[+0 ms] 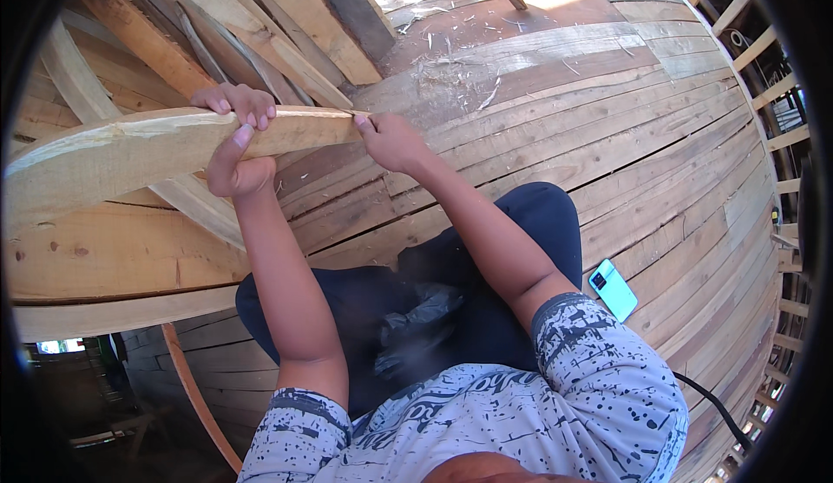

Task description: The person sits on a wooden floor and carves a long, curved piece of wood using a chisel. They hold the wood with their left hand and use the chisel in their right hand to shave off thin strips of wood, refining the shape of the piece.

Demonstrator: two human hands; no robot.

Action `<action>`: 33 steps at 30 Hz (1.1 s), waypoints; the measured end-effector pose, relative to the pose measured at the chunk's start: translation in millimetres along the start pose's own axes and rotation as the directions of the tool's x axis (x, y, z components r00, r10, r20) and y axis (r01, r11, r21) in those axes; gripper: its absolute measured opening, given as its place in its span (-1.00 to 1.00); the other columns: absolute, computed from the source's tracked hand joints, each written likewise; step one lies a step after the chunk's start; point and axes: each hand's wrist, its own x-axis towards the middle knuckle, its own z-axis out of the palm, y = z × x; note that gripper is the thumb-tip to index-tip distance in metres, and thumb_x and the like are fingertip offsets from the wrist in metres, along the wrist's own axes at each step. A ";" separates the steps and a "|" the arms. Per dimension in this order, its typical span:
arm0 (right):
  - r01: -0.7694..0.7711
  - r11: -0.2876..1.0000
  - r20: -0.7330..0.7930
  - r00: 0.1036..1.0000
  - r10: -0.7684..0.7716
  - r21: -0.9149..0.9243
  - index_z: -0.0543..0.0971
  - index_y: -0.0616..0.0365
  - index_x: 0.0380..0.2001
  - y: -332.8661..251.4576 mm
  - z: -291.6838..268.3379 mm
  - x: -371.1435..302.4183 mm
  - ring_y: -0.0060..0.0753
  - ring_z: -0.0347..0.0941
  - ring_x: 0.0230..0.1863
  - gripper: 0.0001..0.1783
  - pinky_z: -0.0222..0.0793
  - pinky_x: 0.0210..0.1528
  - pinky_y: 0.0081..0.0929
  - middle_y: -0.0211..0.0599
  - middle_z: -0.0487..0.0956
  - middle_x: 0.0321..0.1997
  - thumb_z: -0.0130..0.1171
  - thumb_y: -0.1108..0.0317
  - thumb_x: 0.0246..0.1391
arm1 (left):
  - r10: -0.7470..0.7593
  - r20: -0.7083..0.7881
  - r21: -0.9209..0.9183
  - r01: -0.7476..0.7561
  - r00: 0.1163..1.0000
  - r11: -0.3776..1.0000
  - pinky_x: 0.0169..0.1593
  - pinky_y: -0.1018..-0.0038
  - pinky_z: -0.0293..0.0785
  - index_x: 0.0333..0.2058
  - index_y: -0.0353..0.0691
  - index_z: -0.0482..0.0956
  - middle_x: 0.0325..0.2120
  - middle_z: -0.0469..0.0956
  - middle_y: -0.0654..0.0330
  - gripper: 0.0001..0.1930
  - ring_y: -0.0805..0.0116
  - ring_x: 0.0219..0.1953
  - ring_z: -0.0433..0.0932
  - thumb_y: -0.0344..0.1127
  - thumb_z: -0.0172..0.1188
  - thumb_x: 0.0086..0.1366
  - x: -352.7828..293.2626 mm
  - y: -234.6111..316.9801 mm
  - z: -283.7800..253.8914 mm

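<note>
A long curved wooden beam (113,155), pale along its top edge, runs from the left toward the middle and narrows to a tip. My left hand (239,140) is closed over it, with the fingers across the top edge and the thumb on the near side. At the narrow tip my right hand (390,142) is closed, its thumb and forefinger pinched together at the wood. A small dark, thin bit shows by those fingertips; what the hand pinches is too small to tell.
My crossed legs (512,231) rest on a curved plank floor (659,179). A light blue phone (613,290) lies to the right, near a black cable (716,405). Several timbers (286,27) lean at the upper left. Wood shavings (455,79) litter the far planks. A gap opens lower left.
</note>
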 end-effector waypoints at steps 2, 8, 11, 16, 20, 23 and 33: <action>-0.004 0.996 -0.006 1.000 0.005 0.092 0.52 0.39 -0.47 29.2 6.4 1.1 0.13 0.46 -0.50 -0.38 0.36 -0.32 -0.05 0.08 0.51 -0.58 -0.15 -0.01 0.36 | 0.007 -0.025 0.035 -0.006 1.000 0.999 -0.19 0.31 0.34 -0.21 -0.18 0.32 -0.49 0.35 0.15 -0.64 0.33 -0.43 0.35 -0.50 0.10 -0.06 -0.7 -3.4 6.4; 0.018 1.000 -0.109 0.994 -0.018 -0.004 0.57 0.34 -0.46 1.7 3.8 -8.4 0.22 0.51 -0.39 -0.42 0.37 -0.28 0.00 0.14 0.55 -0.52 -0.14 0.02 0.35 | 0.006 -0.064 0.094 0.000 0.998 0.996 -0.18 0.32 0.30 -0.23 -0.15 0.32 -0.49 0.32 0.20 -0.66 0.34 -0.41 0.32 -0.50 0.07 -0.05 0.8 1.2 3.5; -0.031 0.999 -0.064 0.997 0.031 0.008 0.60 0.30 -0.46 17.4 4.6 -6.3 0.24 0.54 -0.32 -0.46 0.40 -0.19 0.02 0.14 0.59 -0.44 -0.10 0.04 0.31 | 0.014 -0.073 0.104 -0.007 0.997 0.995 -0.20 0.29 0.35 -0.21 -0.17 0.31 -0.51 0.34 0.18 -0.64 0.33 -0.43 0.36 -0.53 0.09 -0.06 -3.0 1.8 5.0; -0.148 0.973 0.073 0.988 0.137 0.174 0.57 0.21 -0.43 32.7 4.9 2.5 -0.10 0.49 -0.55 -0.50 0.38 -0.45 -0.17 -0.08 0.55 -0.56 -0.05 -0.03 0.30 | 0.034 -0.090 0.133 -0.022 0.995 0.991 -0.20 0.30 0.36 -0.21 -0.15 0.32 -0.51 0.34 0.19 -0.65 0.33 -0.43 0.35 -0.52 0.08 -0.05 -2.2 -0.8 10.1; -0.555 0.637 0.633 0.763 0.132 0.536 0.52 0.11 -0.38 51.2 -13.2 16.6 -0.52 0.27 -0.68 -0.53 0.16 -0.67 -0.48 -0.40 0.40 -0.64 -0.04 -0.08 0.32 | 0.027 0.002 0.079 -0.028 1.000 0.997 -0.19 0.30 0.36 -0.22 -0.15 0.32 -0.51 0.33 0.19 -0.66 0.34 -0.44 0.35 -0.52 0.08 -0.04 -6.1 4.4 7.7; -0.748 0.373 0.825 0.558 -0.092 0.548 0.52 0.12 -0.35 61.5 -21.5 23.4 -0.56 0.23 -0.68 -0.54 0.15 -0.68 -0.50 -0.43 0.38 -0.62 -0.04 -0.08 0.32 | 0.032 0.013 0.104 -0.033 0.999 0.994 -0.20 0.30 0.36 -0.22 -0.15 0.32 -0.52 0.33 0.20 -0.66 0.34 -0.44 0.34 -0.51 0.09 -0.03 -8.1 3.3 15.1; -0.263 0.951 0.076 0.964 0.254 0.164 0.67 0.17 -0.20 13.9 -6.0 -7.5 0.21 0.56 -0.07 -0.56 0.40 0.00 -0.02 0.17 0.64 -0.21 0.00 0.03 0.26 | 0.036 -0.053 0.126 -0.029 0.998 0.992 -0.22 0.32 0.31 -0.24 -0.13 0.33 -0.52 0.31 0.22 -0.67 0.36 -0.44 0.32 -0.49 0.10 -0.04 -10.2 3.5 15.0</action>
